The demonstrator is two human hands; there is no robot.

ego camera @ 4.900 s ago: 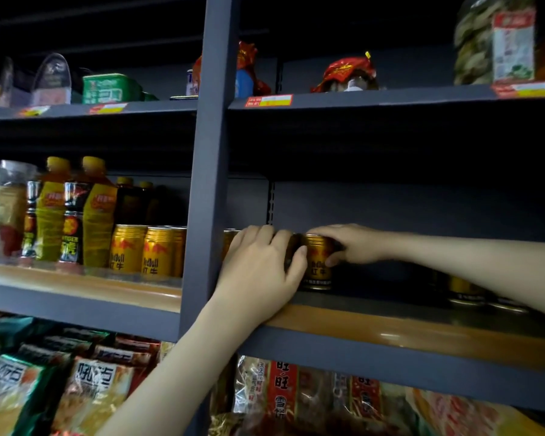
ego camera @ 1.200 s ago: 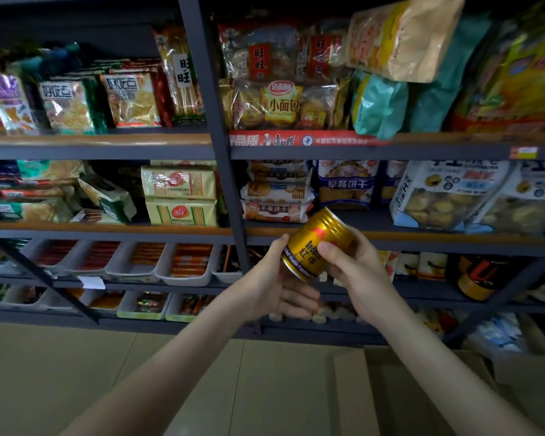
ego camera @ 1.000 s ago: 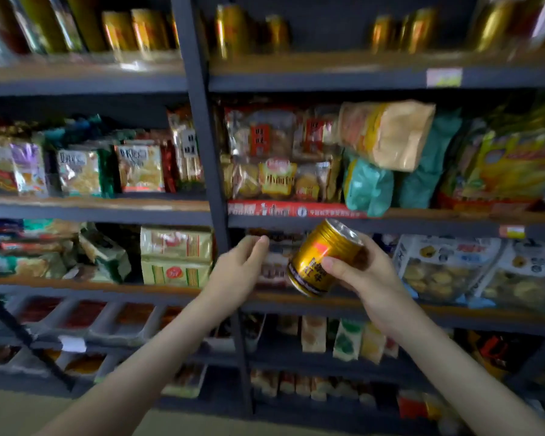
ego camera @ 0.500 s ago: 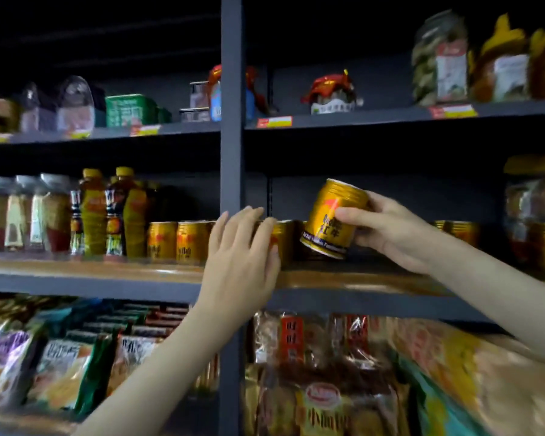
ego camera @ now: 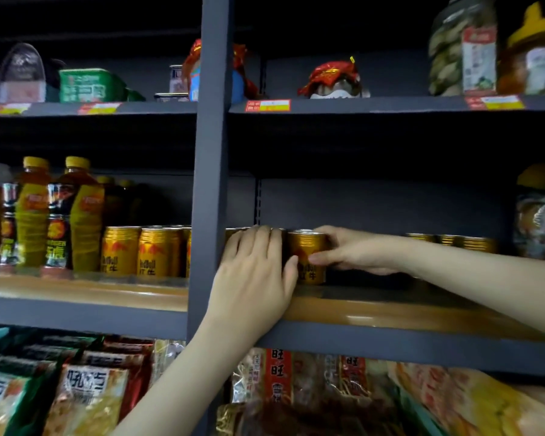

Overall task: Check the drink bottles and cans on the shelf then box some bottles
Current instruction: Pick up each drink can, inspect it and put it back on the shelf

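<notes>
Right hand: it is gripping a gold can, thumb curling across the front of the label, fingers wrapping over the top rim and far side. The can is standing upright on the middle shelf, just right of the grey post, near the front edge. The right forearm is reaching in from the right, roughly level, wrist straight.

Left hand: its fingers are lying straight and close together, palm facing the shelf, covering the gap between post and can. The thumb is touching the can's left side. It is holding nothing; further can tops are showing just above the fingertips. The left forearm is rising steeply from lower centre.

Same shelf, left of the post: a row of matching gold cans, then yellow-capped bottles. More cans are sitting at the back right, well apart from the gripped one.

Below: snack bags. Above: jars and a red-and-yellow price tag on the shelf edge.
</notes>
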